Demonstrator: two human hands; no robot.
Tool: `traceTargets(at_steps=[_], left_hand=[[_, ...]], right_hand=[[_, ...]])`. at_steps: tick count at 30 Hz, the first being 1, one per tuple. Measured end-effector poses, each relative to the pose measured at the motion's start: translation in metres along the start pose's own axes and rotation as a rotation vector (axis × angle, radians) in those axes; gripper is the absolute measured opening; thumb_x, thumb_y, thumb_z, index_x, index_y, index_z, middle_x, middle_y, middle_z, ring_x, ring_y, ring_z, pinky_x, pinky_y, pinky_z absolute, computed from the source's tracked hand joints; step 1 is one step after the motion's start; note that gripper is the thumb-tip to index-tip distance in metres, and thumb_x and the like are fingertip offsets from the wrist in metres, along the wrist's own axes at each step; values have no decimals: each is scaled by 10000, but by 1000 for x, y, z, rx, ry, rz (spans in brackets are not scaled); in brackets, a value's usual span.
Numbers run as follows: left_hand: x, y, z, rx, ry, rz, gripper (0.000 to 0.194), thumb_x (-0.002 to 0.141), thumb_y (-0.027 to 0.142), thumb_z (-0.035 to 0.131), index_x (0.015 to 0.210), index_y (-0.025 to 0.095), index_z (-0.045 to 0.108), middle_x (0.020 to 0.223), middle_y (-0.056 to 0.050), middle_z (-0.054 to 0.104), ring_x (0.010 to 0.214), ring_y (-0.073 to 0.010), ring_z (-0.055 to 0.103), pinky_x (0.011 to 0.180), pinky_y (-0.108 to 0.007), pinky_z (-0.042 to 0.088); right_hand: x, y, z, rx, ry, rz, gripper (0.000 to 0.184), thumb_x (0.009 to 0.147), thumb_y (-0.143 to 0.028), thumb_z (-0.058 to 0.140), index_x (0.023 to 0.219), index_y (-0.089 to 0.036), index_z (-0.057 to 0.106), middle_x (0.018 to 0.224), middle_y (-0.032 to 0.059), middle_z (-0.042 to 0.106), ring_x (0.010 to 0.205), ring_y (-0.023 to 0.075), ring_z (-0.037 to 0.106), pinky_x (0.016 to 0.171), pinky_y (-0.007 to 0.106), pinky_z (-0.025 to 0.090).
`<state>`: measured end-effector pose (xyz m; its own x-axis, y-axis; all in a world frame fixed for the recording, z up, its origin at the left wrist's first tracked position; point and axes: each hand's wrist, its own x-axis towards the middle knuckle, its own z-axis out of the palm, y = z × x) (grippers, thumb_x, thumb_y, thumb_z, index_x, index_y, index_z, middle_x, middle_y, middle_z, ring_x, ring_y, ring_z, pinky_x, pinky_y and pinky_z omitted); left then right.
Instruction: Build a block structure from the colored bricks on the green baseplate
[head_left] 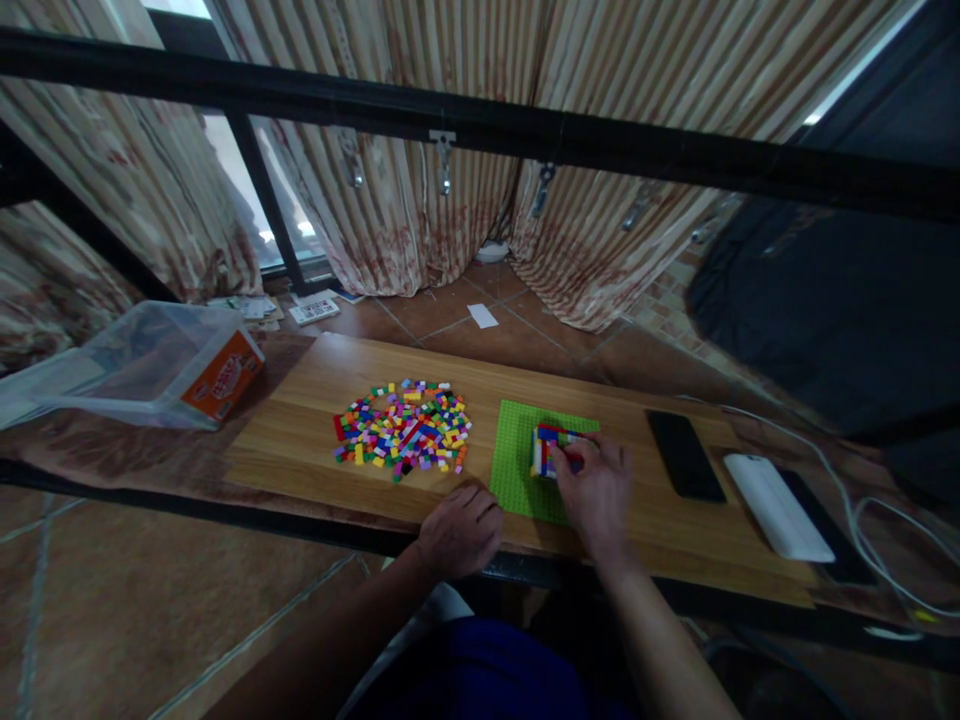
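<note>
A small walled build of red, blue, white and yellow toy bricks (541,452) stands on a green studded baseplate (512,455). My right hand (598,490) is closed at its right side, thumb and fingers pressed against the bricks and covering part of them. Whether a loose brick is between the fingertips is hidden. My left hand (463,528) rests at the front edge of the wooden board with its fingers curled in, and nothing shows in it. Just beyond it, to the left of the baseplate, lies a spread pile of loose, many-coloured toy bricks (405,428).
A clear plastic bin (161,365) with an orange label stands at the left end. On the right of the wooden board (292,430) lie a black phone (684,455), a white oblong device (778,507) and a white cable (855,510). A black bar (480,115) crosses beyond the table.
</note>
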<state>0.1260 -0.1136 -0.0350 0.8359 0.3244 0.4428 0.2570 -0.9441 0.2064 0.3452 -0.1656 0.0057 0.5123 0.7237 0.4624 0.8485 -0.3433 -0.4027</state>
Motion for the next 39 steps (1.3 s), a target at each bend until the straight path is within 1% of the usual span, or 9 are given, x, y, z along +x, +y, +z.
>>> traceTargets(at_steps=[4, 7, 11, 14, 20, 26, 31, 35, 39], left_hand=[[1, 0, 0, 14, -1, 8, 76, 874, 248, 552, 854, 184, 587, 890, -51, 598, 839, -196, 518, 753, -351, 435], [1, 0, 0, 17, 4, 4, 57, 867, 227, 553, 840, 186, 583, 879, -47, 595, 829, -192, 514, 752, -348, 433], [1, 1, 1, 19, 2, -4, 40, 864, 216, 558, 850, 187, 582, 883, -45, 594, 816, -184, 509, 737, -346, 428], [1, 1, 1, 21, 15, -2, 42, 861, 223, 569, 847, 187, 585, 882, -46, 594, 818, -187, 511, 736, -348, 428], [1, 1, 0, 18, 32, 2, 36, 860, 208, 566, 836, 188, 583, 877, -50, 593, 829, -191, 522, 741, -351, 429], [0, 1, 0, 0, 35, -5, 50, 870, 220, 557, 845, 191, 589, 881, -55, 593, 828, -189, 523, 750, -354, 434], [1, 0, -1, -2, 49, 11, 38, 859, 210, 566, 846, 187, 592, 875, -53, 595, 823, -188, 524, 738, -349, 436], [1, 0, 0, 1, 38, 11, 51, 867, 216, 559, 853, 183, 594, 885, -59, 596, 833, -192, 519, 746, -356, 438], [0, 0, 1, 1, 33, 6, 75, 882, 218, 539, 849, 184, 598, 876, -59, 587, 819, -188, 513, 742, -356, 434]], right_hand=[[-5, -18, 5, -107, 41, 76, 306, 875, -441, 545, 752, -188, 668, 1148, 191, 628, 1103, 355, 504, 931, 542, 371], [-5, -26, 9, -100, 51, 149, 271, 865, -399, 543, 759, -184, 669, 1164, 197, 622, 1129, 374, 489, 924, 555, 364], [-4, -28, 12, 13, 96, 263, 256, 833, -399, 562, 720, -191, 657, 1142, 200, 618, 1123, 372, 493, 938, 571, 360], [-4, -28, 14, 83, 149, 307, 255, 813, -410, 565, 693, -201, 648, 1094, 201, 617, 1093, 371, 500, 932, 586, 363], [-7, -26, 20, 77, 202, 395, 265, 776, -457, 606, 674, -216, 651, 1085, 191, 631, 1034, 358, 529, 887, 546, 404], [-6, -22, 27, 131, 225, 417, 308, 773, -498, 610, 644, -218, 622, 883, 158, 650, 962, 334, 553, 902, 529, 398], [-8, -21, 26, 108, 179, 435, 318, 781, -514, 606, 683, -212, 624, 920, 164, 656, 978, 336, 555, 917, 531, 393], [-12, -16, 23, 152, 204, 363, 340, 763, -549, 646, 698, -217, 622, 877, 128, 652, 980, 318, 559, 946, 514, 394], [-9, -8, 17, 192, 256, 330, 361, 810, -554, 600, 755, -199, 632, 1003, 159, 635, 1066, 326, 545, 971, 519, 389]])
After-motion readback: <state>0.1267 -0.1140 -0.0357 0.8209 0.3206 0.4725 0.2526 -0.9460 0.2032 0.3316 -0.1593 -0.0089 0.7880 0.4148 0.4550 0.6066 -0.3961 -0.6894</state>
